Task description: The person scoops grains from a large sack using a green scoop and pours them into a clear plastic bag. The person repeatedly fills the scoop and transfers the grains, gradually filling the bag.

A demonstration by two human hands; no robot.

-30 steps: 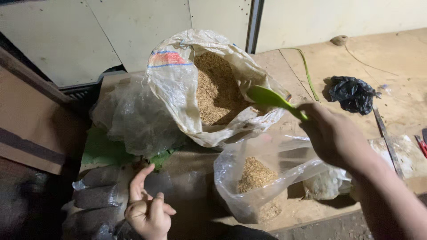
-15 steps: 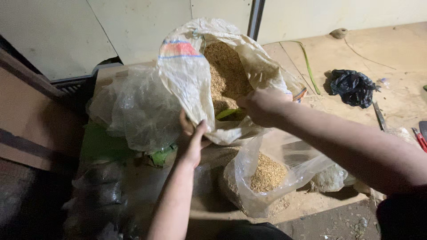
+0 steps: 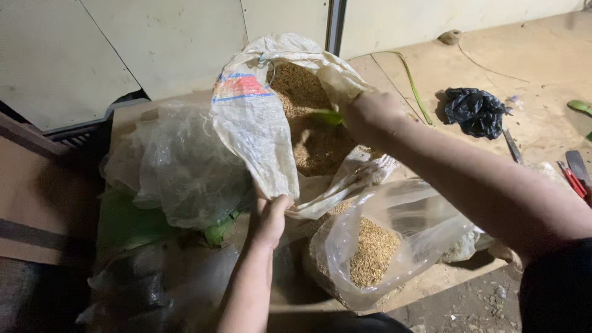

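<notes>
A white woven sack [image 3: 256, 132] full of brown grain [image 3: 308, 123] lies open in the middle. My left hand [image 3: 270, 219] grips the sack's near rim from below. My right hand [image 3: 370, 114] reaches into the sack's mouth, closed on a green scoop [image 3: 330, 117] whose tip shows against the grain. In front of the sack stands an open clear plastic bag [image 3: 394, 246] partly filled with the same grain.
Crumpled clear plastic [image 3: 179, 166] lies left of the sack over something green [image 3: 126, 222]. A black plastic bag [image 3: 475, 111] sits at the right on the wooden boards, with a knife [image 3: 512, 145] and red-handled tool [image 3: 573, 179] near it. Pale wall panels stand behind.
My left hand rose from the lower left and took hold of the sack's rim. My right hand carried the green scoop from above the clear bag back into the sack.
</notes>
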